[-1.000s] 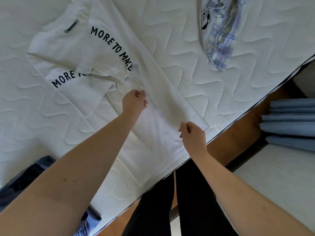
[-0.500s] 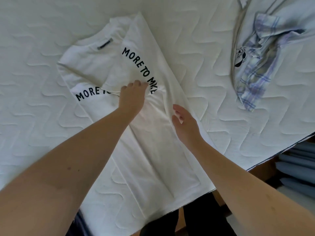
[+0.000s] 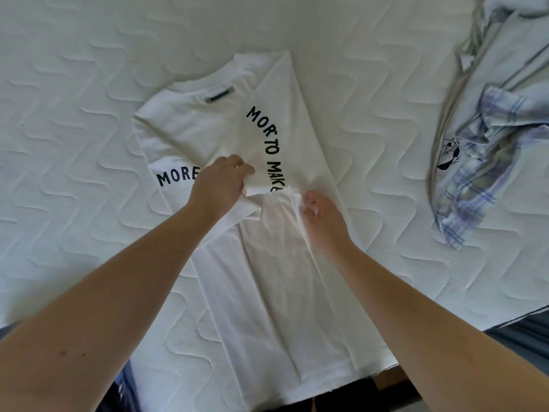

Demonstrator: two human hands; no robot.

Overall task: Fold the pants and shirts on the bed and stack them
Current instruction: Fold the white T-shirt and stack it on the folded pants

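A white T-shirt (image 3: 267, 281) with black lettering lies lengthwise on the white quilted mattress (image 3: 74, 69), its right side folded in over the middle and its hem at the near bed edge. My left hand (image 3: 221, 182) grips the folded sleeve edge beside the lettering. My right hand (image 3: 322, 217) pinches a bunched ridge of the same shirt just to the right, a hand's width from the left one.
A crumpled blue plaid shirt over a pale garment with a cartoon print (image 3: 481, 162) lies at the right of the bed. Dark blue fabric (image 3: 124, 388) shows at the bottom left edge. The bed edge (image 3: 445, 328) runs along the lower right.
Both hands moved up the shirt from near the hem to the chest area. The right hand went from flat and open to pinching the cloth, and the left now grips the sleeve edge.
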